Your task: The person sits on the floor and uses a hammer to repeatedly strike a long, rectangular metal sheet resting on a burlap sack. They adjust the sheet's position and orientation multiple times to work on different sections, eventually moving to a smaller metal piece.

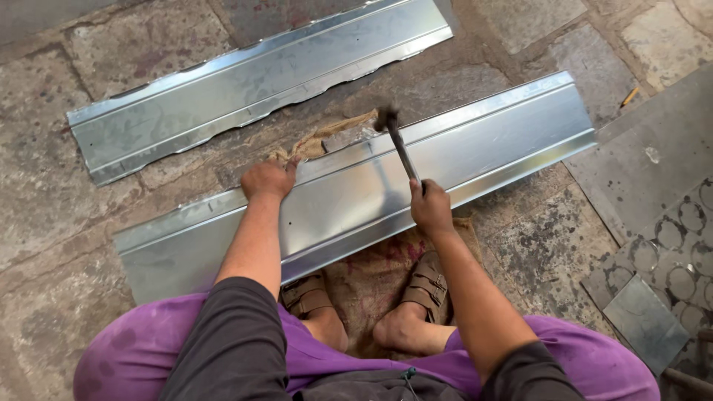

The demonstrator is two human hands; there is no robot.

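Item 1, near metal sheet: long bent galvanised strip lying slantwise on the stone floor, my landmark for all that follows. I see it resting partly on a piece of burlap sacking that shows at both its far and near edges.

Item 2, left hand: closed down over the sheet's far edge, left of its middle, fingers curled and pressing; it holds nothing loose.

Item 3, right hand: fist wrapped tight about the handle of a hammer, above the sheet's near fold. The hammer head is blurred, over the far edge beside the sacking.

Item 4, handling note: I judge good blows want the head landing flat on the far fold, with the left hand pinning well aside of the strike line, since those fingers sit near it on the same edge.

Item 5, edges: the sheet's far lip looks thin and raw; the thumb lies right against it.

Item 6, second metal sheet: beyond the landmark, parallel and apart, its near edge wavy.

Item 7, sandalled feet: tucked just behind the sheet's near edge.

Item 8, room: bare floor past the sheet's right end; a small flat offcut and a plate with ring marks lie further right.
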